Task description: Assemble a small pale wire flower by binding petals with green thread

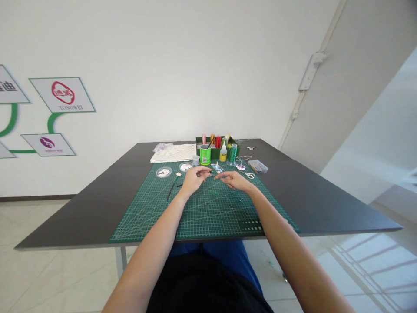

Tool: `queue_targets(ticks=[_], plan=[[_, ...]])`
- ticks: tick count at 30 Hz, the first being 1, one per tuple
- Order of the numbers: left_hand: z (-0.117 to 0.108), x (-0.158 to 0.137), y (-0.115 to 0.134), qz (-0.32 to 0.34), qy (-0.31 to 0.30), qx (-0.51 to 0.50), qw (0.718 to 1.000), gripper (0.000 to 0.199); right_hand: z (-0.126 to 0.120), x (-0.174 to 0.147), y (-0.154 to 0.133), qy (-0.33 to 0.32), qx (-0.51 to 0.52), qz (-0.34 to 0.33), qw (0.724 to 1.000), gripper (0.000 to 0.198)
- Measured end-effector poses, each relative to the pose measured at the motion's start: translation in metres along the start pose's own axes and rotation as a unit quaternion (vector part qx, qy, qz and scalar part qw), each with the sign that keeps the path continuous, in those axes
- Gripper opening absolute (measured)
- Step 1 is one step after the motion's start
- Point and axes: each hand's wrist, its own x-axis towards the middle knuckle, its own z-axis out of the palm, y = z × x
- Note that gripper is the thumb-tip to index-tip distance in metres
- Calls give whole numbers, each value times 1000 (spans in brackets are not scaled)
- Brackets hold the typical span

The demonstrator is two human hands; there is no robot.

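Over the green cutting mat [208, 213], my left hand [194, 178] is closed in a pinch, with a small dark tip showing by its fingers. What it holds is too small to name. My right hand [233, 179] faces it from the right, its fingers drawn together and pointing left. A thin, light line runs between the two sets of fingertips; I cannot tell whether it is wire or thread. Just beyond the hands lies a small pale-blue and white piece [217, 167]. Left of my left hand lies a green-stemmed piece with a cream tip [177, 174].
A dark green box [213, 153] holds several thread spools. Before it stand a bright green can [205, 155], a yellow-labelled glue bottle [223, 154] and a green spool [233, 153]. Shallow dishes [163, 172], white-handled scissors [250, 175], a clear case [258, 166] and white cloth [174, 153] lie around.
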Motion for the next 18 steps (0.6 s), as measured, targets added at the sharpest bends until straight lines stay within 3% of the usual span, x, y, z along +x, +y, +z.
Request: queue_targets(ticks=[18], plan=[[-2,4,-10,-24,45,-36,998,22,-7,-7,1,-84,63,-11,994,37]])
